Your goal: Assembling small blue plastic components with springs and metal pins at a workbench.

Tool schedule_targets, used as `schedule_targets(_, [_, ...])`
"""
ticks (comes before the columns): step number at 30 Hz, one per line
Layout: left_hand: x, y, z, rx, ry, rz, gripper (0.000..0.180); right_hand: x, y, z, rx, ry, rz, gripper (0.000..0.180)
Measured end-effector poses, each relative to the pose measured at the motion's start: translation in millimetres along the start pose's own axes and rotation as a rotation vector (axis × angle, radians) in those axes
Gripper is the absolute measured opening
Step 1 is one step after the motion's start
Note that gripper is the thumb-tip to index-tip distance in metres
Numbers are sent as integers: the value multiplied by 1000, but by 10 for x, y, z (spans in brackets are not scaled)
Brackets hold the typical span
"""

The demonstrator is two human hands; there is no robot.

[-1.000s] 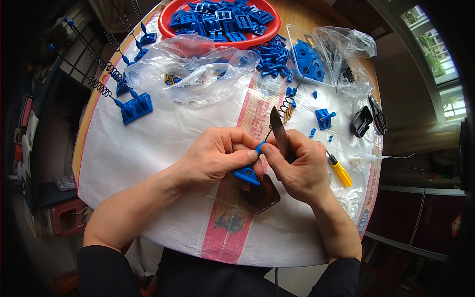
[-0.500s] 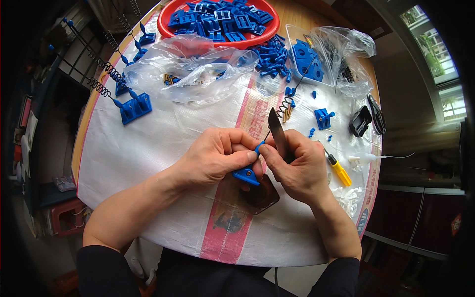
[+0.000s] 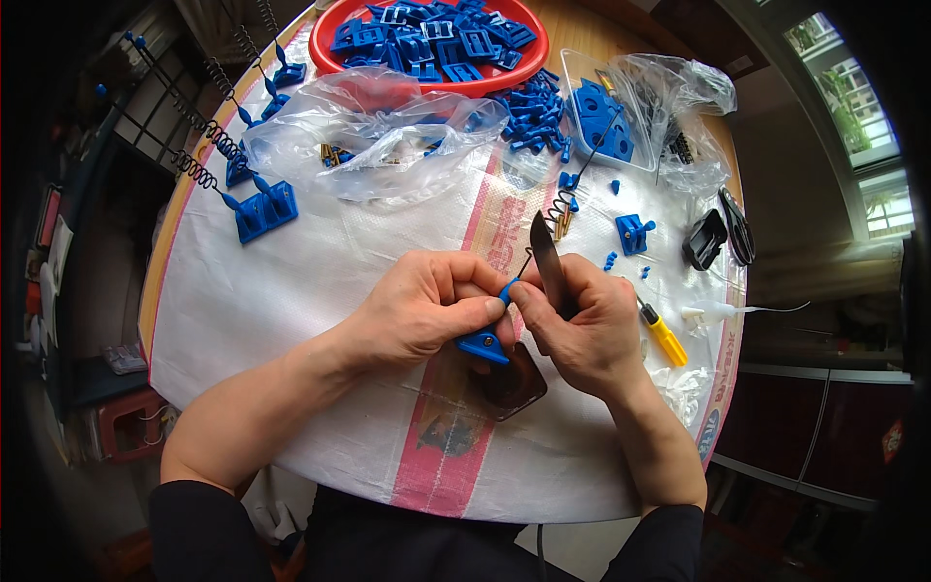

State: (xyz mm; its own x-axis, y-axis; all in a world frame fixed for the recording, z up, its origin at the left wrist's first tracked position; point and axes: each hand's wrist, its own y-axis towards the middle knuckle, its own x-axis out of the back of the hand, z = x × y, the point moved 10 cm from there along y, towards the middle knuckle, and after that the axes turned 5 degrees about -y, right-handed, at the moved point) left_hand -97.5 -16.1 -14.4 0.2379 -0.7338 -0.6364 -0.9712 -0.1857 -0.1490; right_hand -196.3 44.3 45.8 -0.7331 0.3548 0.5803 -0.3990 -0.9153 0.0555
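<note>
Hands (image 3: 514, 310) pinch blue plastic piece (image 3: 485, 341) | flat metal blade (image 3: 548, 262)

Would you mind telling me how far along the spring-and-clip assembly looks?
Done: one clip with spring lies at the left. In hand: the left hand holds a blue clip while the right hand, gripping a knife, works on it. Left: a red bowl full of blue parts.
</note>
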Motion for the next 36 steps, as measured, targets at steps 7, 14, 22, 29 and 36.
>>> schedule_targets(7, [-1,2,-13,-18,-21,1,23,11,3,-36,-15,15,-16,15])
schedule_targets(14, [55,-32,-31,-22,-3,-70,18,321,-69,60,-184,214,-99,13])
schedule_targets(22, [86,-30,-40,-1,-5,-155,21,1503,-428,446,30,485,-458,24])
schedule_targets(29, [61,-3,-18,17,10,-116,22,1831,-1401,-704,-347,344,-495,23])
schedule_targets(36, [24,-5,-32,-2,-35,-124,27,1976,-2054,-1636,-552,361,-716,27])
